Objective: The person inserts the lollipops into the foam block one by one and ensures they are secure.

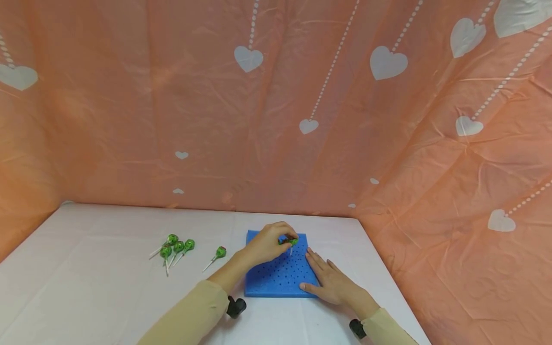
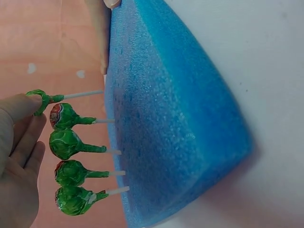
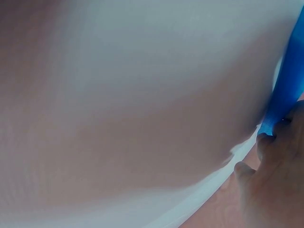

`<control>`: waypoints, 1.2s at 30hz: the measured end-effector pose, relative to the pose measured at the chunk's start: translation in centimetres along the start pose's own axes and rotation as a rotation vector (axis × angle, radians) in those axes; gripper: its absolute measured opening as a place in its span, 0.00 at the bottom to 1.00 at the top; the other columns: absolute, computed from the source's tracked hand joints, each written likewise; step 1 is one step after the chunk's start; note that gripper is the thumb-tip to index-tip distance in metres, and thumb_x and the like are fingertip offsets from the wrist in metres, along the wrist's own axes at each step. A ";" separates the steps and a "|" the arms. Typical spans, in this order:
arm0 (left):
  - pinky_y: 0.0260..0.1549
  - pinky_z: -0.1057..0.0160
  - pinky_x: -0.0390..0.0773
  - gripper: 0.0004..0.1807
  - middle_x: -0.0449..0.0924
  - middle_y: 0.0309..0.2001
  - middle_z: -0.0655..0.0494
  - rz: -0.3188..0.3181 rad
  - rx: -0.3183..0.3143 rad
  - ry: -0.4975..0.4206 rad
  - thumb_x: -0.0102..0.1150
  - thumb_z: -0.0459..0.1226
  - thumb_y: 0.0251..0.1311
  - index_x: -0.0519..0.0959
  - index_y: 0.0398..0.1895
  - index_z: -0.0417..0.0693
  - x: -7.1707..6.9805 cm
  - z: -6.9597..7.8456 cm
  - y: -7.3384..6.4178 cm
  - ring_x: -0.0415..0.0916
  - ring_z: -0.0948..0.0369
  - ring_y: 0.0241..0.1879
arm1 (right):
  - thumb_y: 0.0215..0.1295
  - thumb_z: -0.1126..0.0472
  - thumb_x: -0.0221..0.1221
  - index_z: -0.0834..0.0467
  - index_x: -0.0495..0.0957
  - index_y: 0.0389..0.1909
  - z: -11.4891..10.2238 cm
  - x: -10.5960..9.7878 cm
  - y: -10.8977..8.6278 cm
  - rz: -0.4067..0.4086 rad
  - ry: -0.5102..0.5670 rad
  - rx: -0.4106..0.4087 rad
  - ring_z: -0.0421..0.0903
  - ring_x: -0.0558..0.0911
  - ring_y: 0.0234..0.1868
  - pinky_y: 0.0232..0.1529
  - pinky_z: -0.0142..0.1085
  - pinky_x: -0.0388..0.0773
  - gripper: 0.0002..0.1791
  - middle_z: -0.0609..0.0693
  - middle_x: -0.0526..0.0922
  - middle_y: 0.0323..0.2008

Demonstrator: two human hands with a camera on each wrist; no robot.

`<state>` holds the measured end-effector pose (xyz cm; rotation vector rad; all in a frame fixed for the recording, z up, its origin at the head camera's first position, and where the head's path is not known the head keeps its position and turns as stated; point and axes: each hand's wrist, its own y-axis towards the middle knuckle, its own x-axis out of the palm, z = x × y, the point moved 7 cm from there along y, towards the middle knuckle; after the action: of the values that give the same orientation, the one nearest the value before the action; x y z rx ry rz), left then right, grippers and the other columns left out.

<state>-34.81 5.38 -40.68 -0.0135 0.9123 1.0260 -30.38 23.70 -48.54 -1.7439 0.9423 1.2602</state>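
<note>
My left hand (image 1: 269,243) is over the blue foam block (image 1: 280,289), pinching a green-wrapped lollipop (image 2: 57,98) by its head, stick towards the block. The stick's tip is at or just short of the holed surface; I cannot tell if it touches. Several lollipops (image 2: 65,143) stand in a row in the block, sticks in its holes, mostly hidden by the left hand in the head view. On the block's right edge rests my right hand (image 1: 334,285), fingers extended and thumb on the near corner. The right wrist view shows that hand (image 3: 280,185) against the block's side.
Left of the block, a single lollipop (image 1: 221,252) lies on the white table (image 1: 108,297). Farther left is a loose cluster of several lollipops (image 1: 178,247). An orange curtain (image 1: 207,120) with white hearts hangs behind the table and along its sides.
</note>
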 end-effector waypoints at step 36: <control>0.52 0.65 0.84 0.13 0.83 0.51 0.55 -0.024 -0.028 0.057 0.65 0.31 0.64 0.84 0.51 0.45 0.6 0.0 0.5 0.82 0.61 0.50 | 0.69 0.25 0.44 0.54 0.44 0.82 0.1 0.1 0.1 0.014 0.004 0.003 0.53 0.49 0.83 0.79 0.61 0.51 0.52 0.49 0.42 0.83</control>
<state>-35.05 6.12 -40.90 -0.0772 0.9476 1.0203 -30.45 23.73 -48.70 -1.7415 0.9603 1.2642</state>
